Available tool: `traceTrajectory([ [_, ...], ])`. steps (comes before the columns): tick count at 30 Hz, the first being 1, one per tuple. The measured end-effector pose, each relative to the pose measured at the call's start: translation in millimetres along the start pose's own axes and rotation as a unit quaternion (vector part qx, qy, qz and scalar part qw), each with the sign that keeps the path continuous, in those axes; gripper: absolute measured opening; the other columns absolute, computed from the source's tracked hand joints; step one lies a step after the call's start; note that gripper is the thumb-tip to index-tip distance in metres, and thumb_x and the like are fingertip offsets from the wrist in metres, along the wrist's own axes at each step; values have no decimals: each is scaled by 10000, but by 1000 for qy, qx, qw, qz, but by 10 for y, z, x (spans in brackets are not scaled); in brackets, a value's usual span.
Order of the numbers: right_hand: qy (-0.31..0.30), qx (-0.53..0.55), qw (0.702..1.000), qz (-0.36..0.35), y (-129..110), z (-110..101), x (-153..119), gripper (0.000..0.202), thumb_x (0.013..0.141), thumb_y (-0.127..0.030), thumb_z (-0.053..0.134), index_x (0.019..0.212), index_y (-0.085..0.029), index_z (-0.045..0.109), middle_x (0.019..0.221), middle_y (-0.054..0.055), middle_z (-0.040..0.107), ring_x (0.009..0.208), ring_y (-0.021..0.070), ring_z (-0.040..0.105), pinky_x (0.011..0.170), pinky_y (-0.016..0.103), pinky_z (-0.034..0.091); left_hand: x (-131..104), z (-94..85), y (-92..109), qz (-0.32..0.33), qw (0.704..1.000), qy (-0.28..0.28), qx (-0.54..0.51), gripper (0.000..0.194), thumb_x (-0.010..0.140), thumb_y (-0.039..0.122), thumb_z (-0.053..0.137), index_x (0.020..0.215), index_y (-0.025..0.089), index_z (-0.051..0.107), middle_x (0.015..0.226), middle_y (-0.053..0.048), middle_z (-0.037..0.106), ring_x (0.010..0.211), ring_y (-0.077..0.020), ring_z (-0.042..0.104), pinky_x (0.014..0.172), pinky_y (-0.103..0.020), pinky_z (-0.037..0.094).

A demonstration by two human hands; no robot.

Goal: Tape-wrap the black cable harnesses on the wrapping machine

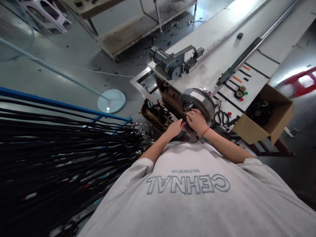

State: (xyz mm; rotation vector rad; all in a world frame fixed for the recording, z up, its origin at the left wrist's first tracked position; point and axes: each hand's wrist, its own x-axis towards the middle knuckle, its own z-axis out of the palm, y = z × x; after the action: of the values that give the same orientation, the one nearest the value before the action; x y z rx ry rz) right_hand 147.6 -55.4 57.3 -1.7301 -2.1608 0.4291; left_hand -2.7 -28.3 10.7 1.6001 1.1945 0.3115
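Observation:
My right hand (196,121) lies against the near side of a dark round machine head (201,100) with a white label, at the end of the workbench. Its fingers are bent around a small part at the hub that I cannot make out. Just left of it, my left hand (174,128) is closed, thumb and forefinger pinched together near the same spot; whatever they hold is too small to name. Right of the machine head, pliers (221,115) with dark handles lie on the white bench top (212,62).
A grey motor unit (165,61) is mounted on the bench's far edge. Tape rolls (239,94) and dark strips lie to the right, beside an open cardboard box (278,115) of black parts. Many black cables (74,144) hang on a blue rack (61,104) at left.

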Motion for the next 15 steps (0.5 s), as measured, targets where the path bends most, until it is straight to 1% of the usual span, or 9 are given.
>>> traceTrajectory([
  [2, -31, -42, 998, 44, 139, 55, 31, 361, 993, -322, 451, 1021, -125, 752, 1118, 160, 713, 1194, 295, 543, 1047, 459, 407, -40, 8, 66, 11, 993, 11, 116, 147, 940, 320, 575, 873, 190, 593, 779, -111, 683, 926, -289, 696, 918, -359, 467],
  [5, -93, -75, 991, 55, 187, 94, 285, 491, 1009, -448, 435, 889, -104, 765, 1008, 188, 725, 1134, 295, 582, 1031, 441, 401, -114, -23, 210, 29, 966, 16, 257, 261, 977, 373, 500, 1040, 149, 619, 854, -151, 698, 929, -295, 704, 901, -357, 481],
  [7, -167, -92, 981, 42, 149, 81, 432, 541, 1016, -452, 419, 822, -79, 759, 937, 207, 720, 1044, 290, 630, 1025, 454, 398, -164, -76, 284, 35, 950, -1, 311, 339, 993, 408, 453, 1107, 137, 623, 916, -167, 707, 943, -292, 705, 893, -357, 493],
  [9, -217, -93, 972, -3, 77, 15, 429, 513, 1024, -383, 407, 811, -68, 752, 908, 211, 712, 992, 286, 647, 1004, 465, 414, -207, -133, 306, 24, 943, -28, 332, 352, 1000, 393, 435, 1130, 132, 630, 968, -171, 714, 961, -287, 702, 883, -364, 509],
  [10, -209, -75, 974, -39, 33, -45, 357, 460, 1019, -341, 416, 857, -71, 752, 945, 210, 709, 1011, 286, 639, 993, 461, 429, -219, -150, 297, 19, 941, -31, 335, 333, 998, 353, 436, 1150, 128, 629, 1012, -173, 715, 992, -284, 695, 893, -369, 513],
  [11, -178, -42, 980, -80, -13, -124, 244, 396, 1008, -307, 432, 927, -83, 748, 1013, 206, 703, 1053, 282, 625, 990, 451, 443, -219, -155, 281, 20, 940, -20, 339, 316, 990, 304, 445, 1183, 124, 619, 1080, -180, 708, 1049, -282, 679, 922, -381, 509],
  [13, -71, 58, 983, -158, -75, -331, -50, 301, 986, -272, 461, 1068, -139, 718, 1171, 170, 671, 1138, 255, 590, 1004, 422, 462, -158, -114, 248, 52, 935, 41, 349, 368, 956, 242, 486, 1289, 106, 566, 1279, -209, 638, 1225, -289, 594, 1031, -420, 462],
  [14, -6, 111, 979, -174, -71, -445, -200, 282, 983, -269, 464, 1095, -174, 705, 1210, 142, 659, 1152, 235, 585, 1012, 405, 468, -85, -68, 242, 81, 928, 78, 356, 434, 940, 245, 514, 1346, 90, 524, 1379, -225, 572, 1318, -297, 522, 1089, -439, 419],
  [15, 59, 156, 972, -164, -33, -552, -330, 271, 985, -276, 460, 1090, -203, 699, 1211, 117, 659, 1148, 219, 589, 1015, 393, 473, 22, -7, 249, 111, 919, 108, 362, 504, 928, 270, 544, 1386, 69, 486, 1448, -240, 507, 1385, -307, 450, 1132, -453, 375],
])
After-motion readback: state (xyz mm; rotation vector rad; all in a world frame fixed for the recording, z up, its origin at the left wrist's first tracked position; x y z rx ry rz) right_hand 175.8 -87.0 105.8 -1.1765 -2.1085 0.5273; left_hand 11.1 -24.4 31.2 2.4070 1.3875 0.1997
